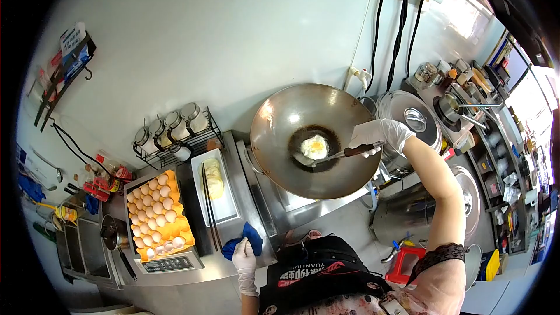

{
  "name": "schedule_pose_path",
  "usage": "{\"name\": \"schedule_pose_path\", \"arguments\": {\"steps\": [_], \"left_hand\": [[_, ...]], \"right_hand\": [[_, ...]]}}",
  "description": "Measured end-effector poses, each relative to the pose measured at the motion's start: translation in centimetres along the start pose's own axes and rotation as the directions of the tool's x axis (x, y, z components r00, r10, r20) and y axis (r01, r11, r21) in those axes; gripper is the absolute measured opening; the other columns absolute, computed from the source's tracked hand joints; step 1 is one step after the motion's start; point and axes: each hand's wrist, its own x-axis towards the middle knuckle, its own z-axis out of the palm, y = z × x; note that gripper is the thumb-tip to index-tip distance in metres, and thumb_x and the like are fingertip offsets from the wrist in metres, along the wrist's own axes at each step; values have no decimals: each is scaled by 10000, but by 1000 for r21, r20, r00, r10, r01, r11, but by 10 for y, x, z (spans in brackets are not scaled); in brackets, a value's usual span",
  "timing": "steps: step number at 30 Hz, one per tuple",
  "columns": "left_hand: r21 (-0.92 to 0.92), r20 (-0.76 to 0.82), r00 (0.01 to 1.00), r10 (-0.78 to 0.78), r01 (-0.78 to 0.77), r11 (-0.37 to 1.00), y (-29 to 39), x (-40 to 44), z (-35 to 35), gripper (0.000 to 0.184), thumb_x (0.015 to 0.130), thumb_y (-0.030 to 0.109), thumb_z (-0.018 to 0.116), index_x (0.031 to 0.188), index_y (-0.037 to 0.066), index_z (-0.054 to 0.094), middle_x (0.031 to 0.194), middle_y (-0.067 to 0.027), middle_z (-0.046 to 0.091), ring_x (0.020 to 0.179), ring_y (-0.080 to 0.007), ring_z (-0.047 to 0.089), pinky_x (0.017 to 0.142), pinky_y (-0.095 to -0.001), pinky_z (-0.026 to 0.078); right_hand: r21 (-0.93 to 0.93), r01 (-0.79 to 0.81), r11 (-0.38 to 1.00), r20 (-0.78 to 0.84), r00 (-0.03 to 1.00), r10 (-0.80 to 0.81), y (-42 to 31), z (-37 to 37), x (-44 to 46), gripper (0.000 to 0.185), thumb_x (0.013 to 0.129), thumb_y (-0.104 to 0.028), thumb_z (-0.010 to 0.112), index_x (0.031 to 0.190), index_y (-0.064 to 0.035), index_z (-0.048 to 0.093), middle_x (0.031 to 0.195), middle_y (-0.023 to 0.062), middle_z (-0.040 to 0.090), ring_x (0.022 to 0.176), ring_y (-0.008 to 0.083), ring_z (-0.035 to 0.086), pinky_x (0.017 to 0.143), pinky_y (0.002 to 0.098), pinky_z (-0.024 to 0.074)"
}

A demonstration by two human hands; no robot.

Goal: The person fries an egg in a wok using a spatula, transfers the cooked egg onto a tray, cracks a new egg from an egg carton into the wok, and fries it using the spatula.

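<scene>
My right hand (373,137), in a white glove, is closed around the dark handle of a spatula (335,156). The spatula's blade reaches the edge of a fried egg (315,147), white with some yellow showing, at the bottom of a large wok (274,122). At the counter's front edge my gloved left hand (244,256) grips a dark blue cloth (252,235). Just beyond the cloth, long dark chopsticks (208,201) lie across a white tray (230,209) that holds several pale fried eggs (214,179).
An orange carton of eggs (181,221) sits on an appliance with a control panel, left of the tray. Lidded jars (173,123) stand in a black rack by the wall. Right of the wok are a lidded pot (402,108) and a large steel barrel (402,213).
</scene>
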Motion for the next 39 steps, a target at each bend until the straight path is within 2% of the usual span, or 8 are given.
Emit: {"name": "schedule_pose_path", "arguments": {"steps": [9, 13, 15, 17, 22, 24, 32, 39], "left_hand": [[3, 4, 1000, 28, -28, 1000, -4, 2, 5, 248, 929, 194, 574, 1039, 1, 683, 969, -187, 679, 852, -344, 662, 773, -400, 536], [-1, 12, 1000, 25, -25, 1000, -1, 5, 10, 251, 929, 191, 572, 1034, -5, 686, 960, -191, 682, 848, -341, 665, 774, -397, 537], [-2, 11, 999, 37, -37, 999, 1, 7, 11, 251, 930, 190, 571, 1032, -7, 687, 955, -192, 682, 845, -341, 665, 773, -395, 537], [0, 10, 999, 50, -50, 999, 4, 8, 12, 251, 930, 189, 571, 1030, -9, 687, 950, -193, 683, 842, -341, 665, 771, -393, 537], [-19, 7, 999, 48, -48, 999, 8, 10, 12, 246, 927, 182, 576, 1031, -12, 685, 944, -192, 682, 833, -336, 666, 761, -387, 538], [-23, 8, 999, 45, -45, 999, 9, 10, 12, 246, 926, 181, 578, 1033, -12, 684, 942, -191, 682, 831, -335, 666, 759, -386, 538], [-2, 6, 1000, 20, -20, 1000, 4, 3, 11, 245, 923, 180, 577, 1038, -9, 683, 945, -189, 681, 824, -335, 664, 756, -387, 538], [26, 13, 1000, 28, -28, 999, 2, 3, 11, 246, 920, 181, 577, 1052, 2, 682, 959, -193, 679, 844, -345, 661, 767, -401, 535]], "right_hand": [[131, 92, 987, 89, 991, -104, 30, -4, -25, 332, 908, -265, 529, 701, -21, 617, 564, 43, 580, 391, 109, 452, 375, 259, 344], [-57, 38, 998, 17, 999, -37, 36, -8, -42, 313, 896, -283, 581, 705, -41, 640, 535, -25, 497, 465, 85, 450, 439, 251, 361], [-36, -18, 999, 12, 1000, 18, 37, -11, -48, 275, 869, -268, 636, 740, -26, 657, 543, -22, 501, 483, 90, 463, 456, 264, 379], [-93, 41, 995, -16, 999, -42, 51, -13, -42, 309, 837, -261, 642, 632, -34, 605, 530, 10, 537, 439, 115, 480, 415, 266, 373], [-328, 15, 944, -54, 998, -34, 64, -16, -23, 303, 803, -256, 673, 641, -10, 605, 545, 41, 552, 464, 158, 519, 436, 302, 405], [-435, -8, 901, -91, 995, -34, 54, -15, -22, 325, 762, -287, 701, 801, 32, 656, 567, 88, 555, 549, 216, 547, 533, 357, 423], [-433, -60, 899, -176, 984, -18, 43, -9, -11, 314, 744, -267, 695, 743, 41, 631, 579, 135, 563, 543, 267, 552, 532, 390, 425], [-520, -59, 852, -241, 967, -80, 41, -1, 1, 320, 730, -278, 695, 815, 29, 669, 662, 160, 633, 625, 293, 638, 583, 409, 484]]}}
